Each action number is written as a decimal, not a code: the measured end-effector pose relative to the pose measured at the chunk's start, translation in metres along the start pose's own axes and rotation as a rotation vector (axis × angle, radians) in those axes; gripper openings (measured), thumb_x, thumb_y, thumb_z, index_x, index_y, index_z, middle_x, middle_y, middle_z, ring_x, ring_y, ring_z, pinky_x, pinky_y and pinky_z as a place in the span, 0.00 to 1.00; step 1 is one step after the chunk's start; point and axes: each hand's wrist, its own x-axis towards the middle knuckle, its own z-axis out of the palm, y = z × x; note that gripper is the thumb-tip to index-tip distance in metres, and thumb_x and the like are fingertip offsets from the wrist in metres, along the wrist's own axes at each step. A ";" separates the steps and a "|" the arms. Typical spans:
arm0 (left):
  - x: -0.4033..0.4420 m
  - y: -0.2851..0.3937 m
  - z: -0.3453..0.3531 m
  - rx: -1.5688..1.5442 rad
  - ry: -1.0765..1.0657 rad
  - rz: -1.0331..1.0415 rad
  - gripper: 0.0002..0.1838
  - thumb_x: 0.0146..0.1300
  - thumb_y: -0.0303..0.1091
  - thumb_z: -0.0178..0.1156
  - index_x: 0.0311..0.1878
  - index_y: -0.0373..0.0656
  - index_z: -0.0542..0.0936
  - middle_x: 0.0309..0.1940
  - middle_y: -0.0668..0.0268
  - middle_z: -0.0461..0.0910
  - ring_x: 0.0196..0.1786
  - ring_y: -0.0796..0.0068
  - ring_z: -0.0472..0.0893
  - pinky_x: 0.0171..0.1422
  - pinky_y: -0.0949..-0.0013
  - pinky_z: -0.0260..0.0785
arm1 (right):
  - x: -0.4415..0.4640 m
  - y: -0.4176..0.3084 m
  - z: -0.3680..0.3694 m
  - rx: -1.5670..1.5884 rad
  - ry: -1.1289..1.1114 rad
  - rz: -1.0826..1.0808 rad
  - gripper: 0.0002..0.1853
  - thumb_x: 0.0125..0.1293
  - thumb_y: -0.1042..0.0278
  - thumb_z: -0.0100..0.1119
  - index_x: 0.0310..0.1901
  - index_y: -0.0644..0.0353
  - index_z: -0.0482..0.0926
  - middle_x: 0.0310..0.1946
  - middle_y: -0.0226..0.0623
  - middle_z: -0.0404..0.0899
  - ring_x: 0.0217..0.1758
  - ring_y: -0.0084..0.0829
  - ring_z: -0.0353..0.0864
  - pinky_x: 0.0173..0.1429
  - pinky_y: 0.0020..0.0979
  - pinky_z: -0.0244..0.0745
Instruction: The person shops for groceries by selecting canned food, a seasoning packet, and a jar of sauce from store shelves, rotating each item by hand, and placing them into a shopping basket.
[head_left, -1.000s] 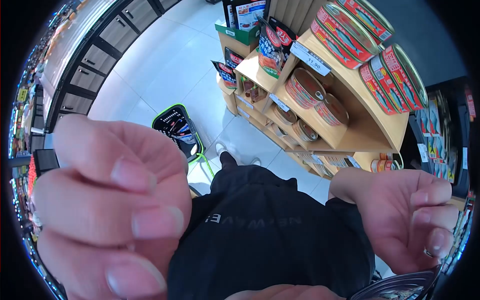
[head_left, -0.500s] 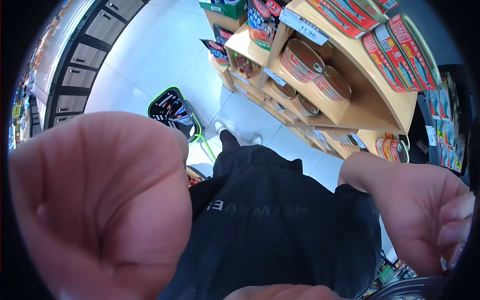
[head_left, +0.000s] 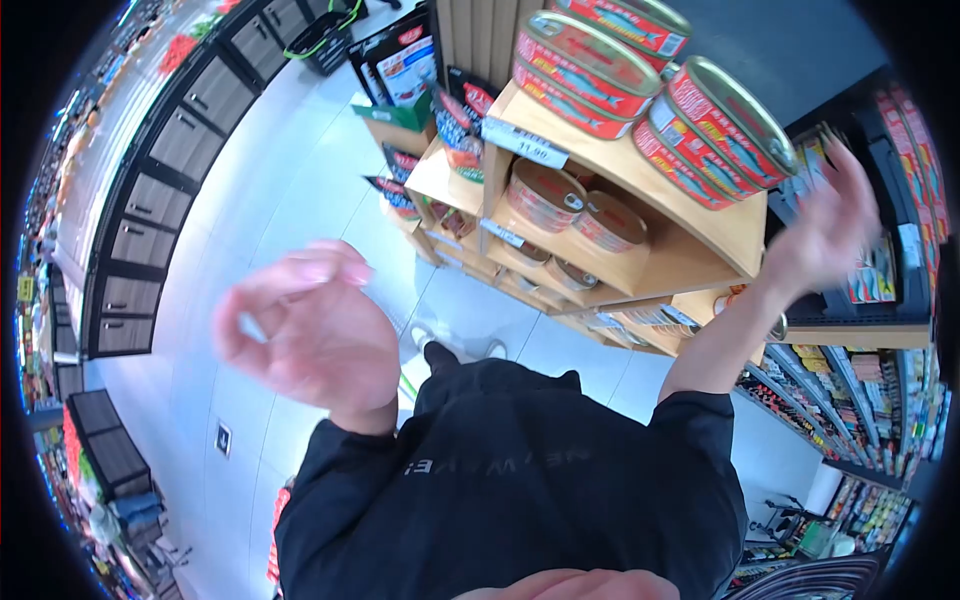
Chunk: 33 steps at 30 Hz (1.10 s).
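My left hand (head_left: 310, 330) is raised over the floor at the left, palm towards me. Its fingers are loosely curled with a gap by the thumb, and nothing shows in it. My right hand (head_left: 825, 225) reaches out at the upper right, its spread fingers blurred and no object visible in them. Closest to it is a stack of red oval fish tins (head_left: 715, 135) on the wooden shelf (head_left: 740, 235); whether the fingertips touch the tins I cannot tell. Another stack of red oval tins (head_left: 585, 75) stands to the left of that one.
Gold-lidded tins (head_left: 546, 195) fill the tier below, behind a price tag (head_left: 525, 143). Pouches (head_left: 458, 125) and a green box (head_left: 400, 112) stand farther left. Drawer cabinets (head_left: 185, 125) curve along the left. Packed shelves (head_left: 865, 385) line the right. A black basket (head_left: 320, 45) is at the top.
My left hand has drawn away from the camera and sits smaller over the floor. My right hand has risen to the red tins, its fingers unfolding. The view has shifted.
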 end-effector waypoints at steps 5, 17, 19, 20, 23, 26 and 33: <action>-0.050 -0.019 -0.002 0.013 0.082 -0.309 0.19 0.74 0.41 0.47 0.59 0.36 0.65 0.40 0.51 0.77 0.35 0.65 0.77 0.41 0.64 0.72 | -0.004 0.043 0.000 0.116 -0.424 0.358 0.19 0.58 0.72 0.67 0.52 0.62 0.80 0.58 0.40 0.78 0.60 0.32 0.77 0.65 0.33 0.69; -0.073 -0.019 0.003 -0.063 -0.058 -0.471 0.22 0.63 0.25 0.60 0.58 0.34 0.66 0.49 0.50 0.75 0.43 0.65 0.80 0.48 0.65 0.74 | -0.018 0.003 -0.001 0.309 -0.077 0.116 0.11 0.62 0.69 0.65 0.42 0.67 0.82 0.45 0.44 0.82 0.52 0.36 0.80 0.58 0.34 0.73; -0.066 -0.016 0.012 -0.056 -0.152 -0.503 0.28 0.59 0.26 0.65 0.61 0.36 0.65 0.54 0.49 0.73 0.48 0.62 0.79 0.51 0.63 0.74 | -0.037 -0.022 -0.001 0.489 -0.166 0.101 0.17 0.65 0.57 0.63 0.41 0.67 0.82 0.42 0.47 0.81 0.49 0.36 0.80 0.53 0.33 0.76; -0.061 -0.016 0.018 -0.060 -0.254 -0.529 0.33 0.56 0.28 0.69 0.64 0.38 0.65 0.58 0.48 0.71 0.53 0.59 0.78 0.54 0.61 0.73 | -0.051 -0.041 0.000 0.587 -0.254 0.194 0.21 0.64 0.52 0.64 0.41 0.67 0.82 0.41 0.46 0.82 0.48 0.36 0.81 0.52 0.35 0.76; -0.061 -0.020 0.040 -0.031 -0.208 -0.357 0.42 0.50 0.33 0.75 0.67 0.43 0.63 0.64 0.48 0.67 0.63 0.55 0.72 0.61 0.58 0.69 | -0.085 -0.067 0.010 0.672 -0.540 0.332 0.18 0.58 0.59 0.70 0.40 0.67 0.82 0.42 0.46 0.82 0.47 0.35 0.81 0.54 0.34 0.73; -0.056 -0.022 0.019 0.185 -0.437 -0.255 0.42 0.50 0.35 0.75 0.67 0.45 0.63 0.64 0.47 0.67 0.67 0.53 0.68 0.64 0.56 0.66 | -0.108 -0.080 0.021 0.826 -0.699 0.640 0.19 0.57 0.61 0.70 0.42 0.69 0.81 0.44 0.45 0.81 0.51 0.33 0.79 0.56 0.31 0.71; -0.078 -0.023 0.001 0.075 -0.220 -0.581 0.40 0.51 0.32 0.74 0.65 0.40 0.63 0.53 0.58 0.72 0.59 0.68 0.73 0.62 0.65 0.67 | -0.130 -0.093 0.020 1.051 -0.804 0.803 0.39 0.54 0.69 0.73 0.65 0.65 0.63 0.59 0.42 0.69 0.63 0.31 0.72 0.67 0.34 0.68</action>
